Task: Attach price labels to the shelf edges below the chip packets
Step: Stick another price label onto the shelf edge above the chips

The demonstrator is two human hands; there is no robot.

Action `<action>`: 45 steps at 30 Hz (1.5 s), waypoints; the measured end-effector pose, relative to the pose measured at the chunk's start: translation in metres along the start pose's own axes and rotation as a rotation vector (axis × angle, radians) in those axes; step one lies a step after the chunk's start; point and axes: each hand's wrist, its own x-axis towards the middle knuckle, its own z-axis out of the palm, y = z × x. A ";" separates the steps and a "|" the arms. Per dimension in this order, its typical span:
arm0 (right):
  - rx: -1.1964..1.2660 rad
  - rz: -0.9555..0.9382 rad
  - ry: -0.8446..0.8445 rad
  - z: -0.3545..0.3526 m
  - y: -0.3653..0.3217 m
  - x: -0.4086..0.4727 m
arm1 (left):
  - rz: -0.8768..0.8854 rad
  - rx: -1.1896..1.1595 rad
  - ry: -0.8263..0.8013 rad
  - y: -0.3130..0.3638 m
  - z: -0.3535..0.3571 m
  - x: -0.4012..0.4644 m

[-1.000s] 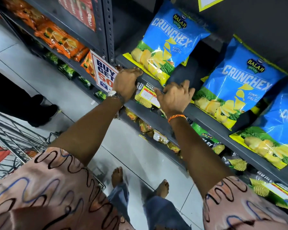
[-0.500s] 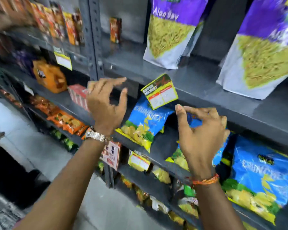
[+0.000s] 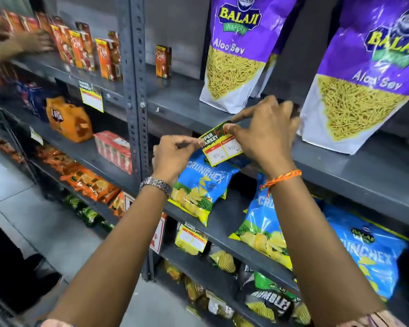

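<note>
A: Price label [image 3: 222, 143]?
B: At shelf edge [image 3: 316, 161], between left hand [image 3: 172, 153] and right hand [image 3: 267, 135], both touching it.
A: Above?
B: Aloo Sev packets [image 3: 234, 55] on that shelf.
A: Below?
B: Crunchex packets [image 3: 203, 187].

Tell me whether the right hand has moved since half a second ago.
Yes. The right hand rose from below the shelf edge and now pinches the price label there.

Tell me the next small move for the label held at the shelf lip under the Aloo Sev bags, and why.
Probably press the price label flat onto the shelf edge and level it. It sits tilted, its top at the lip below the Aloo Sev packet, with the left hand pinching its left end and the right hand its top right, so it looks positioned but not yet fixed.
</note>
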 end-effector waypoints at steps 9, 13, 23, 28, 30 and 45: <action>-0.055 0.037 0.025 0.013 -0.001 -0.014 | 0.122 0.114 0.083 0.006 -0.006 0.017; -0.074 0.095 0.088 0.025 0.002 -0.033 | 0.213 0.416 0.235 0.025 -0.014 0.010; -0.101 0.163 0.184 0.040 0.000 -0.050 | 0.342 0.693 0.272 0.042 -0.021 0.008; -0.074 0.157 0.208 0.043 0.000 -0.050 | 0.397 0.735 0.279 0.040 -0.020 0.005; -0.057 0.148 0.232 0.044 0.002 -0.051 | 0.397 0.703 0.272 0.041 -0.019 0.005; 0.036 0.157 0.250 0.039 0.015 -0.049 | 0.412 0.698 0.273 0.052 -0.013 0.004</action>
